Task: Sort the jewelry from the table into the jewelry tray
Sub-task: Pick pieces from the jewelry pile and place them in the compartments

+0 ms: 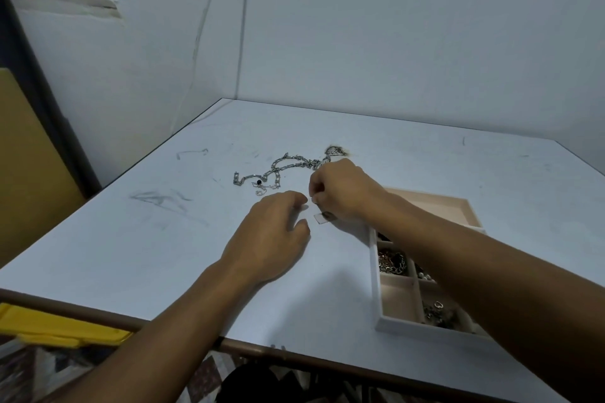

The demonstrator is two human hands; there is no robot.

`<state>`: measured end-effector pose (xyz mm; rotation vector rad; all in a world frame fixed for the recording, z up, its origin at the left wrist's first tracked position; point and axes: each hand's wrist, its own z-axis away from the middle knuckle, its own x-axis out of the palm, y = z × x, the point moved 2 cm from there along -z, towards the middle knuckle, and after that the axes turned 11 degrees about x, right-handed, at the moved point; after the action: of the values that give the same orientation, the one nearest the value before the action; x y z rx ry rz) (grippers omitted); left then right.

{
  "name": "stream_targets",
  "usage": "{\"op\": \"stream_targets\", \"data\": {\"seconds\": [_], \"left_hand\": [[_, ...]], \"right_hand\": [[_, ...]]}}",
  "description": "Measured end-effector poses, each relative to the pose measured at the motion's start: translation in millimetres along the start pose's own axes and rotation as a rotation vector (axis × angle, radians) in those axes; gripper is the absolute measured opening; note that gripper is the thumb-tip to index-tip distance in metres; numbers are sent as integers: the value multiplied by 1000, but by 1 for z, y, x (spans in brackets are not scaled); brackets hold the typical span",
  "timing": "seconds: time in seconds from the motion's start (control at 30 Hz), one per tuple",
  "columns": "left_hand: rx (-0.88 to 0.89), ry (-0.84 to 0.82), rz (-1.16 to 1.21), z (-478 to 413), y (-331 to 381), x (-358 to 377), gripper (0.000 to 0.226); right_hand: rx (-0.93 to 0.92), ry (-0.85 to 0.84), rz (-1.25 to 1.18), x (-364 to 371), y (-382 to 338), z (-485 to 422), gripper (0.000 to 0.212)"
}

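Chain (277, 169): silver, tangled, on the table (157, 239) at frame centre, just above both hands. Right hand (340, 190): fingers curled, pinching a small clear tag (319, 218); left hand (271, 239) just beside it, loosely curled, grasp cannot be told. Tray (375, 271): lower right, compartments holding jewelry (391, 262), partly under the right forearm.

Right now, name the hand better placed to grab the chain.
Left. The left hand looks empty and the chain lies just beyond its fingers; the right hand pinches a small piece.
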<state>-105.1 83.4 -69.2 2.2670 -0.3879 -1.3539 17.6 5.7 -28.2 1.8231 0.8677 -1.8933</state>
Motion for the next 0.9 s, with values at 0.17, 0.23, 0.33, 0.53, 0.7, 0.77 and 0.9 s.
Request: {"op": "stream_targets", "data": {"seconds": [0.17,0.23,0.33,0.53,0.7,0.77,0.9], "left_hand": [[-23,13,8,-1,0,-1,34],[-15,15,-11,0,1,-1,30],[26,-31,-110,1,2,3,21],[103,-124,-218,3,5,6,28],[112,-151,-227,1,3,4,32],[114,-170,-222,-1,3,2,31],[-14,-126,-39,-8,5,-8,33]], "right_hand": [[-6,-79,-51,2,3,-6,16],[-14,-111,-56,0,2,-5,17],[-20,-135,-41,-6,1,-4,16],[-5,-159,57,-9,-2,-6,20],[-3,-215,138,-10,-2,-8,27],[-19,-223,111,-11,0,-11,22],[-15,-205,-39,-22,8,-12,18]]}}
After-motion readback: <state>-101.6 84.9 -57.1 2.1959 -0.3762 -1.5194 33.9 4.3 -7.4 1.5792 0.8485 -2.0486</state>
